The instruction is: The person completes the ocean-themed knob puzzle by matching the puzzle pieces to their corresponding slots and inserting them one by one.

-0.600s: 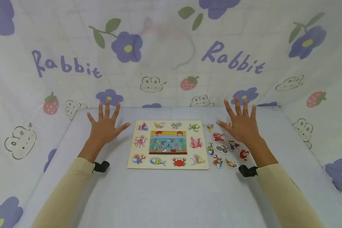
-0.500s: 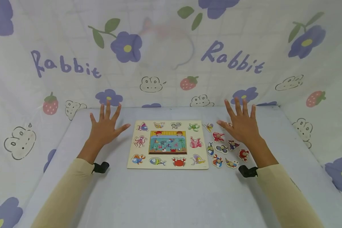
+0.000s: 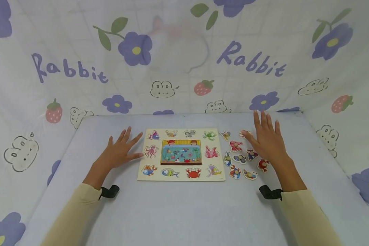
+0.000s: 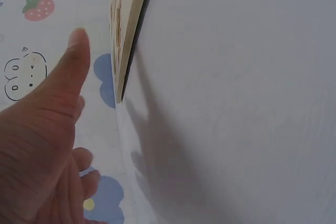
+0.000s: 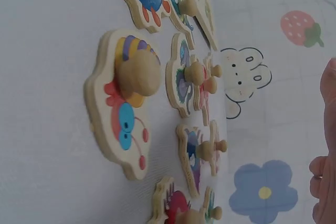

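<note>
A wooden puzzle board (image 3: pixel 184 177) with sea-animal pictures round an aquarium scene lies mid-table. Just off its left edge is my left hand (image 3: pixel 115 153), fingers spread, holding nothing; its thumb (image 4: pixel 79 59) points toward the board's corner in the left wrist view. Above the loose puzzle pieces right of the board hovers my right hand (image 3: pixel 269 143), fingers extended and holding nothing. Those pieces include a red crab (image 3: pixel 263 165), a pink fish (image 3: pixel 235 146) and a striped shell piece (image 5: pixel 123 103) with a round wooden knob. One piece is partly hidden behind the right thumb.
A white cloth covers the table (image 3: pixel 184 212). Behind and at the sides hangs a printed curtain (image 3: pixel 178 61) with flowers, rabbits and strawberries. Dark wrist mounts (image 3: pixel 110 192) sit at both cuffs.
My left hand has come down and turned inward toward the board, its fingers less raised. The right hand has dropped slightly and shifted right, its fingers closer together. Board and pieces stay put.
</note>
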Tool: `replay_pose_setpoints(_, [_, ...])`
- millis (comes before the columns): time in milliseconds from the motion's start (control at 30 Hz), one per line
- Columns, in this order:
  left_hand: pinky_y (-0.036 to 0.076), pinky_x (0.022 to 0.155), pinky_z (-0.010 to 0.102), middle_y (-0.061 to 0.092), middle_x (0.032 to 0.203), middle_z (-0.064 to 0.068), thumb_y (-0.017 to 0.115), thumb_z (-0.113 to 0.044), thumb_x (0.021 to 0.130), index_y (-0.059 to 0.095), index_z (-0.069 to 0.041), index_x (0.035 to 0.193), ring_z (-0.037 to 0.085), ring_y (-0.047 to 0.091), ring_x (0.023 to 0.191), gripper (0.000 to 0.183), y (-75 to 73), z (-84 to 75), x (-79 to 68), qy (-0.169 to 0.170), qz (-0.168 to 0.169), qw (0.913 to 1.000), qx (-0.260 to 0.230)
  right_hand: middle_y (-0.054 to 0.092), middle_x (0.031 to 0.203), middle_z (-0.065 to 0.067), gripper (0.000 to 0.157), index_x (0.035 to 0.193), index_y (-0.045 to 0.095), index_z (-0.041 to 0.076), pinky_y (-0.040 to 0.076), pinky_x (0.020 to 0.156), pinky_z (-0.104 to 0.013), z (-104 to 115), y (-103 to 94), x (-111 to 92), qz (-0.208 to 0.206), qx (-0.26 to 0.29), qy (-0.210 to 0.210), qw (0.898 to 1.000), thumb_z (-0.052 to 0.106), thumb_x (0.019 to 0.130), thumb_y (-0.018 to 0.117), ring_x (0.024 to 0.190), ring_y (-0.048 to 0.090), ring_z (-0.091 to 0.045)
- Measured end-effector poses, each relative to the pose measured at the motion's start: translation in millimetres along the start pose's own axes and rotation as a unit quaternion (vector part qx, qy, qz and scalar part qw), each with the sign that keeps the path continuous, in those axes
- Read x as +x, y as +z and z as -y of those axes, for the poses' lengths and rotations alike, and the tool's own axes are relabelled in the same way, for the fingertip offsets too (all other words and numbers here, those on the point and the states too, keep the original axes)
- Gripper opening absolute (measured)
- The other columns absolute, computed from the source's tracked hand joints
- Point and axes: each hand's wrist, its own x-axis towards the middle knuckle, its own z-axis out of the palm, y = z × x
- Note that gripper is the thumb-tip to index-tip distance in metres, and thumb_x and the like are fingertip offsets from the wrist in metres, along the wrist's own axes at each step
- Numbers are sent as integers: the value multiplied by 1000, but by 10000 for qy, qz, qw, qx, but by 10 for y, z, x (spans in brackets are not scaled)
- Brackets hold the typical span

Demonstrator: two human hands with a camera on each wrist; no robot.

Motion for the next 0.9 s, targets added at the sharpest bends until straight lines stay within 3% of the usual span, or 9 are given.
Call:
replay_pose_setpoints(267, [4,111,78,8,167,26,60,-62,95,27,-26,162,47,9,153,83,81,-82,19,57,428,9985,-331,0,167,-24,88,163,-6,10,-11,119,-60,-78,25,-135,17,387,269,9989,60,105,35,154,-6,-40])
replay_pose_setpoints(433, [7,110,80,9,166,27,57,-61,97,25,-27,163,48,9,152,81,88,-92,-8,21,576,9971,-504,7,165,-29,80,162,13,2,-6,120,-60,-154,11,-179,361,487,348,9976,56,107,36,153,2,-46])
replay_pose_setpoints(633, [3,109,81,3,167,27,55,-57,99,22,-27,163,49,4,152,79,107,-69,-33,32,583,9954,-761,33,156,-33,67,152,40,-3,16,118,-65,-291,-18,-235,641,823,552,9930,46,107,46,145,27,-53])
replay_pose_setpoints(767, [0,109,81,1,167,26,54,-57,101,21,-27,164,48,2,153,77,143,-55,-31,60,575,9943,-901,47,148,-30,57,149,48,1,32,108,-69,-402,-20,-272,684,942,775,9902,38,106,54,136,40,-55])
replay_pose_setpoints(900, [-2,109,80,-2,167,26,52,-58,101,19,-27,164,48,1,153,77,172,-58,-38,69,631,9935,-949,54,142,-29,51,146,51,2,36,105,-69,-515,-15,-317,567,1110,902,9881,28,103,60,133,44,-54])
